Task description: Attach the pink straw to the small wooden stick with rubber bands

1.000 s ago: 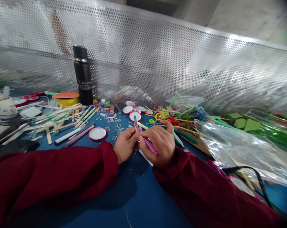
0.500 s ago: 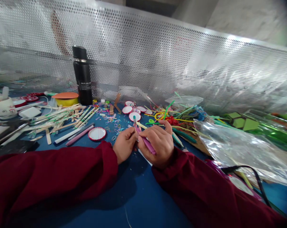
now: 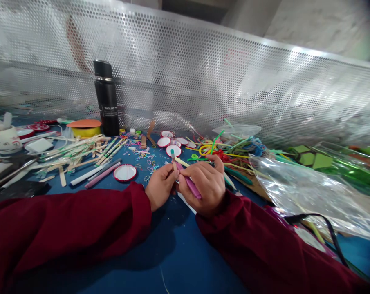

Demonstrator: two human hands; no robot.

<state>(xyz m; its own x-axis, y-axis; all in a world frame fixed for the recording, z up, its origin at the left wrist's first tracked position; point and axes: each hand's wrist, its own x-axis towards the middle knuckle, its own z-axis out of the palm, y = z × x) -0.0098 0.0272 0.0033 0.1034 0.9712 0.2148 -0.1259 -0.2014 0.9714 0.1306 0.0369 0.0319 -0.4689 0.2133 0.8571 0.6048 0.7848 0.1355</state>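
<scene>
Close together over the blue table, both of my hands are closed. My left hand [image 3: 160,187] pinches a slim wooden craft stick [image 3: 174,160] with a teal tip, pointing up and away from me. In my right hand [image 3: 205,185] is a slim pink tool [image 3: 192,188], slanting across the palm with its far end beside the stick. Whether it is a cutter or a pen I cannot tell, since the fingers cover its middle. A pale strip [image 3: 186,203] lies beneath the right hand. Just beyond the fingertips sit several white, red-rimmed lids [image 3: 173,150].
Craft sticks [image 3: 80,149] lie heaped at left, near a black bottle [image 3: 106,98] and a single lid [image 3: 125,172]. Small coloured bands [image 3: 144,155] are scattered mid-table. Tangled cords [image 3: 249,147] and a clear plastic bag [image 3: 307,192] cover the right. A perforated metal panel [image 3: 185,77] stands behind.
The teal-tipped stick has shifted very slightly left in my left hand. My right hand has moved a touch, still gripping the pink tool. Everything else stays in place.
</scene>
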